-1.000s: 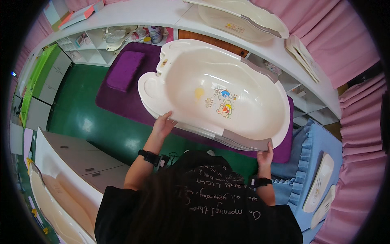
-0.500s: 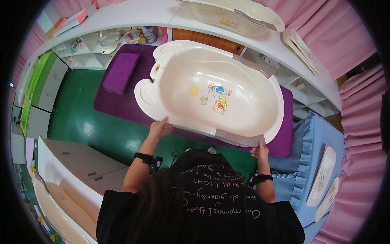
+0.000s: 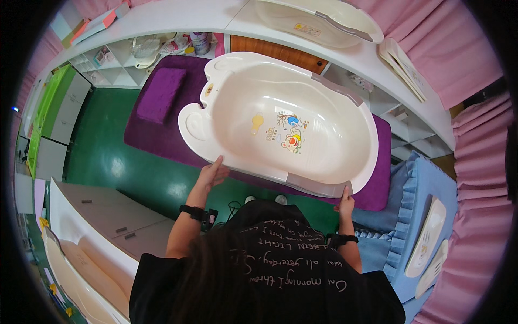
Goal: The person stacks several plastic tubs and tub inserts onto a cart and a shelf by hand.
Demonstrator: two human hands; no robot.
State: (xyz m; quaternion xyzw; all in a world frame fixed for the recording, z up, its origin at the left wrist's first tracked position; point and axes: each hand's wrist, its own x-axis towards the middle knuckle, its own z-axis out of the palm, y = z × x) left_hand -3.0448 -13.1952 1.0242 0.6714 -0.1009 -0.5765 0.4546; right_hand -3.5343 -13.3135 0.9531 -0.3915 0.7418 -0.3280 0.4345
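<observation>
A large white baby bathtub [image 3: 243, 129], with cartoon pictures on its floor and grey grips on its long sides, lies across the middle of the view over a purple bed. My left hand [image 3: 215, 174] holds the near rim toward the left, thumb on top and fingers beneath. At the near right, my right hand [image 3: 344, 203] grips the rim by the end of the grey grip, its fingers curled under. The tub's underside is hidden, so I cannot tell whether it rests on the purple bed [image 3: 145, 135] or is held just above it.
Behind the bed runs a white shelf counter [image 3: 199, 21] bearing another bathtub [image 3: 318, 24]. A purple pillow [image 3: 162, 95] lies on the bed's left part. At right stands a blue-covered bed [image 3: 391, 243] with white slatted pieces. Grey cabinets [image 3: 108, 210] stand at lower left.
The tub and both hands keep nearly the same place. My right hand's fingers are curled more tightly under the rim, and the view has shifted slightly.
</observation>
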